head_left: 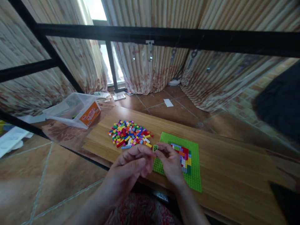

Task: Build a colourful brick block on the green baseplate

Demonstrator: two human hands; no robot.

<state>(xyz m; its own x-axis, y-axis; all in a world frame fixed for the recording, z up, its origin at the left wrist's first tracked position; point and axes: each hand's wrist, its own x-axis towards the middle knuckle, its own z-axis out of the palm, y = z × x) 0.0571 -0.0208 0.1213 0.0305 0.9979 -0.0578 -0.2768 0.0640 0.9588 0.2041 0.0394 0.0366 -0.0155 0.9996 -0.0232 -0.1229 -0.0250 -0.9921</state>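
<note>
My right hand (170, 161) pinches a small light green toy brick (155, 148) between thumb and fingertips, its hollow underside facing me. Close beside it, my left hand (133, 162) is loosely curled, thumb apart from the fingers, with nothing visible in it; whether it touches the brick I cannot tell. Beneath and behind my right hand lies a bright green baseplate (195, 170), partly covered by the hand. Many-coloured bricks (187, 154) are built up in a block on its middle. A loose pile of mixed small bricks (130, 132) spreads over the table left of the plate.
The wooden table (225, 168) runs off to the right. A clear plastic bin (72, 109) with an orange label stands past its left end. Black metal bars (164, 36) cross overhead. Papers (168, 102) lie on the tiled floor, before striped curtains (150, 68).
</note>
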